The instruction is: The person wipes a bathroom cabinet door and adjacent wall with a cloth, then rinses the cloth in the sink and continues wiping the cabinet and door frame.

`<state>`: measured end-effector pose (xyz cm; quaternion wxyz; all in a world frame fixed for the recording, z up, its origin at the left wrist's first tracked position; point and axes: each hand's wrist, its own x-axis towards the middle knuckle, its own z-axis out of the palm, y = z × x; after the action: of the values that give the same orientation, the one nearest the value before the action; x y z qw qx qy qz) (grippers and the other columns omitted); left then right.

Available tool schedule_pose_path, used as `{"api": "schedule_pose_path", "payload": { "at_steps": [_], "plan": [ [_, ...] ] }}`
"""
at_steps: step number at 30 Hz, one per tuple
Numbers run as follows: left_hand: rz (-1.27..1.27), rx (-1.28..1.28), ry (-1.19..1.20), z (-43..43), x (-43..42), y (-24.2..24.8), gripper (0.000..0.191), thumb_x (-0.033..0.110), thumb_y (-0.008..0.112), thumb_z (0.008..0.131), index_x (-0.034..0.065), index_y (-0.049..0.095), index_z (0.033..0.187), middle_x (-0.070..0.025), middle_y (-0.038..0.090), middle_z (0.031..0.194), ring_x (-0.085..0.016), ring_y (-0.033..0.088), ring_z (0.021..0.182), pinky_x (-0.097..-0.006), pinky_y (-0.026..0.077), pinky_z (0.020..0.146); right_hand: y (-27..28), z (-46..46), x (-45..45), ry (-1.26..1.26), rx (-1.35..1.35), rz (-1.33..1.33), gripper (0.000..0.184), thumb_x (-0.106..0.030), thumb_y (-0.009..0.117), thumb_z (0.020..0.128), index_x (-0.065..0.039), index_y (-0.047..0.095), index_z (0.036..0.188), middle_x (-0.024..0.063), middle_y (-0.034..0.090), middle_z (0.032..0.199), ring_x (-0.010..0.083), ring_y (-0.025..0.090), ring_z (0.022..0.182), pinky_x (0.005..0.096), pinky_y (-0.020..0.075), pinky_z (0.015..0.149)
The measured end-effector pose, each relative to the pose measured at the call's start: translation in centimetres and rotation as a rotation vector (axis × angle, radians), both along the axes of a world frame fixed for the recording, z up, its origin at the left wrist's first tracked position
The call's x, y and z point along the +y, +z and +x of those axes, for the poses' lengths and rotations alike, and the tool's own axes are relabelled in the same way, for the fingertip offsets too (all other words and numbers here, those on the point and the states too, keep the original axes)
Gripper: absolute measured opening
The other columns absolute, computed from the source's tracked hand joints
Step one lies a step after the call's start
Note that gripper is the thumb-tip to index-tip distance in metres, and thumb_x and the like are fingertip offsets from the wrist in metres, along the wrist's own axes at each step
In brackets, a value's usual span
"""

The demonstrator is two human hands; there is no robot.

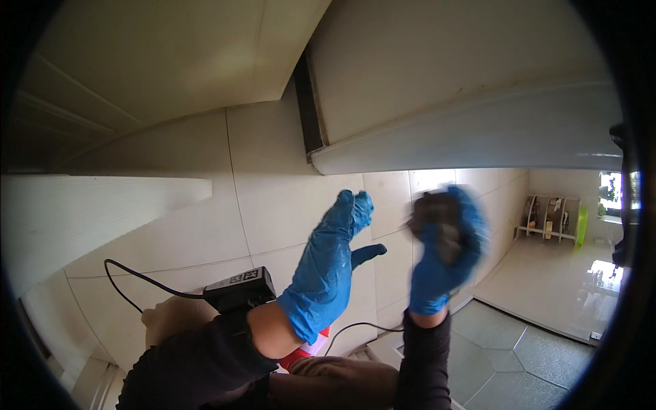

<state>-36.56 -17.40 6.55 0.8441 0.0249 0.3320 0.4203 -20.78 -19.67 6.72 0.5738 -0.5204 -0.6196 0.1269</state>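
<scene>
Blue disposable gloves cover both of my hands. At the middle of the view, my left hand (pixel 341 246) is raised over the tiled floor (pixel 277 205), its thumb apart from the fingers and nothing seen in it. To its right, my right hand (pixel 453 251), blurred, grips a crumpled dark cloth (pixel 435 218). On my left wrist sits a black box-shaped device (pixel 240 287) with a printed code and a black cable (pixel 154 282).
Pale panels (pixel 451 123) and a dark gap (pixel 309 113) lie above my hands. A white ledge (pixel 102 215) juts in at left. Far right, a divided white rack (pixel 551 218) holds small items near a window. A glass-like door panel (pixel 512 353) is at lower right.
</scene>
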Motion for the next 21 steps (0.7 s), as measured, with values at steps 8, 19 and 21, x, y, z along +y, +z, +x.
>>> {"api": "schedule_pose_path", "payload": {
  "at_steps": [8,19,21],
  "plan": [
    [0.020,0.126,-0.033,-1.8,0.4,-1.7,0.046,0.044,0.040,0.094,0.0122,0.045,0.127,-0.0135,0.048,0.129,-0.030,0.046,0.119,-0.0452,0.050,0.086,3.3,4.4,5.7,-0.305,-0.992,0.361,0.035,-0.022,0.059,0.085,-0.011,0.056,0.119,0.0082,0.059,0.119,0.0237,0.056,0.108,0.0356,0.0432,0.097],
    [-0.002,0.155,-0.038,-2.7,0.6,-1.7,0.053,0.044,0.038,0.094,0.0030,0.049,0.124,-0.0174,0.053,0.123,-0.029,0.050,0.116,-0.0443,0.048,0.088,-10.6,2.7,6.0,0.006,-0.923,0.126,0.031,-0.009,0.065,0.078,-0.014,0.065,0.109,0.0008,0.061,0.118,0.0126,0.061,0.096,0.0184,0.0466,0.083],
    [0.027,0.179,-0.026,-2.9,0.7,-1.9,0.052,0.044,0.038,0.094,0.0036,0.050,0.125,-0.0175,0.053,0.124,-0.029,0.049,0.116,-0.0448,0.047,0.089,-14.1,2.8,5.5,-0.023,-1.074,0.119,0.036,-0.008,0.065,0.077,-0.019,0.064,0.111,-0.0057,0.057,0.123,0.0115,0.054,0.107,0.0211,0.0442,0.088]
  ]
}}
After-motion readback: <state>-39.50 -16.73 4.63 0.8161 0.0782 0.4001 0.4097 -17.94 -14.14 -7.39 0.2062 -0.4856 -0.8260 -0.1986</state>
